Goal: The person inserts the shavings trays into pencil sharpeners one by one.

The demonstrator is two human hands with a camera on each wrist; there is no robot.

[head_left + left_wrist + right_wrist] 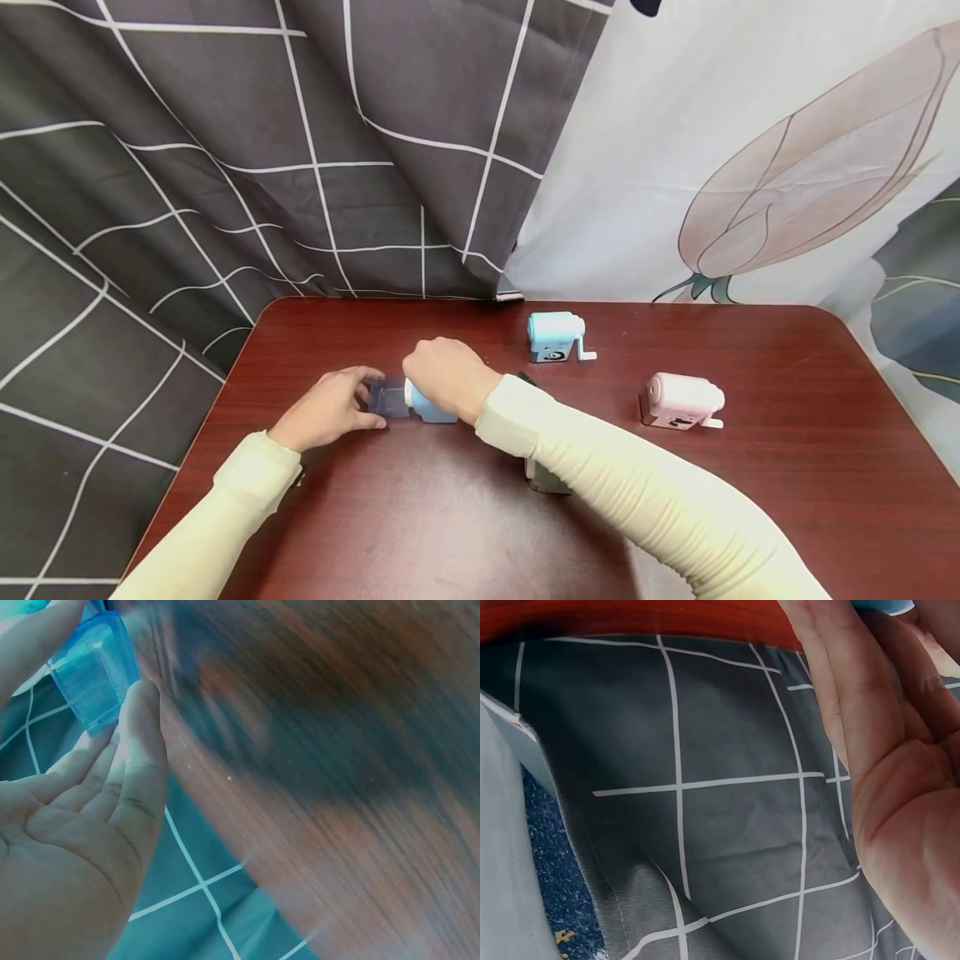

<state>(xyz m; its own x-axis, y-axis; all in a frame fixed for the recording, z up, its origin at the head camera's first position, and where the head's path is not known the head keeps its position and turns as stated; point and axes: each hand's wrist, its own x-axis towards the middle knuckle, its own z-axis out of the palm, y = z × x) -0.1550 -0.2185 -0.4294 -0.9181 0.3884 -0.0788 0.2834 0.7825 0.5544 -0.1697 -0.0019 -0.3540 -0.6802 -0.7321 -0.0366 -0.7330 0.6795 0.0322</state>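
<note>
A light blue pencil sharpener (432, 411) lies on the dark red table (450, 517), left of centre. My right hand (444, 379) grips its body from above, fingers curled over it. A translucent blue drawer (388, 397) sticks out of the sharpener's left end. My left hand (372, 400) pinches this drawer between thumb and fingers. In the left wrist view the drawer (94, 671) sits between the thumb (142, 742) and a finger at the top left. The right wrist view shows only my right hand (885, 750) and the curtain; the sharpener is hidden there.
A second blue sharpener with a white crank (555, 337) stands at the back centre. A pink sharpener (681, 401) stands to the right. A dark object (545, 481) lies partly hidden under my right forearm. A grey checked curtain (225, 167) hangs behind the table.
</note>
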